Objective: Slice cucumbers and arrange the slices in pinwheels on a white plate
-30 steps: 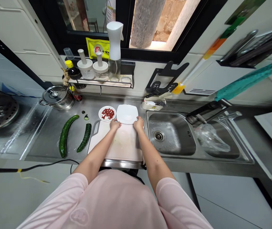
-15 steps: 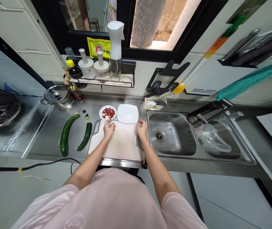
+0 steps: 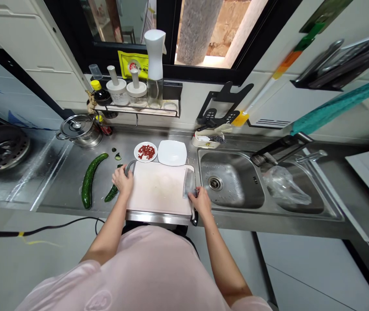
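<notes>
Head view: your left hand [image 3: 122, 180] is curled around the left edge of a white cutting board [image 3: 160, 192], by its handle cutout, with a cucumber piece [image 3: 112, 194] partly under that hand's wrist side. Your right hand [image 3: 200, 202] is closed on the dark handle of a kitchen cleaver [image 3: 189, 183], its blade standing at the board's right edge. A longer cucumber [image 3: 89, 186] lies further left on the steel counter [image 3: 64, 190]. Just past the board sit a round plate [image 3: 141, 152] of chopped red pieces [image 3: 146, 152] and a white square plate [image 3: 172, 153].
</notes>
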A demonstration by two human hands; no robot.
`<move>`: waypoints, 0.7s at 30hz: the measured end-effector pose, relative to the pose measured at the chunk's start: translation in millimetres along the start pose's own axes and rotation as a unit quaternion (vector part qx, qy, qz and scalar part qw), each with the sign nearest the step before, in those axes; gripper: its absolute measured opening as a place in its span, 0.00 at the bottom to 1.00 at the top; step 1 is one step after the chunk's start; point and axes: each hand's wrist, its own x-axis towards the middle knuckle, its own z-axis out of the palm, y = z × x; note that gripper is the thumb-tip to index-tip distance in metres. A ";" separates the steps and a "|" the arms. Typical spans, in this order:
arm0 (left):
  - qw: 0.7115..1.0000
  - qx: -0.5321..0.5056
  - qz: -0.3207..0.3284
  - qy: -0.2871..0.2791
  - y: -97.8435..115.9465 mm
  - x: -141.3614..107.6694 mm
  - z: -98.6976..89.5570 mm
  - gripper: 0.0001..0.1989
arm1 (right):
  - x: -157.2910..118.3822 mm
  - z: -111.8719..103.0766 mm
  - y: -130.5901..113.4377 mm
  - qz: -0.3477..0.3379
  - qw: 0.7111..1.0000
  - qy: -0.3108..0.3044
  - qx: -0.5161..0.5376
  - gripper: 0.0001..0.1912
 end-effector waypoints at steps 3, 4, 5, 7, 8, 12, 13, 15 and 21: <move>0.999 0.052 -0.010 -0.003 -11.3 0.7 -4.7 0.25 | -2.9 0.6 0.0 0.007 1.000 -0.026 -0.011 0.27; 0.998 0.062 -0.022 -0.008 -16.1 2.3 -5.2 0.27 | -2.9 1.3 0.0 0.009 0.999 -0.030 -0.014 0.27; 0.997 0.070 -0.038 -0.016 -21.2 4.2 -5.3 0.28 | -2.7 2.1 0.1 0.010 0.999 -0.031 -0.015 0.27; 0.994 0.079 -0.070 -0.038 -31.1 8.1 -4.5 0.30 | -1.7 3.7 0.8 0.011 0.999 -0.032 -0.016 0.27; 0.992 0.081 -0.083 -0.050 -35.5 9.8 -3.8 0.31 | -1.2 4.5 1.2 0.012 0.999 -0.032 -0.015 0.27; 0.989 0.081 -0.095 -0.083 -47.1 12.5 -0.5 0.31 | 0.0 6.6 2.3 0.011 0.999 -0.032 -0.014 0.29; 0.989 0.080 -0.090 -0.086 -48.8 12.4 0.3 0.31 | 0.1 6.9 2.5 0.011 0.999 -0.031 -0.014 0.28; 0.990 0.076 -0.080 -0.091 -51.6 12.3 1.5 0.29 | 0.3 7.8 2.8 0.012 0.999 -0.031 -0.015 0.28; 0.992 0.061 -0.046 -0.102 -59.1 14.8 0.9 0.27 | 3.8 11.9 5.6 0.010 1.000 -0.029 -0.008 0.27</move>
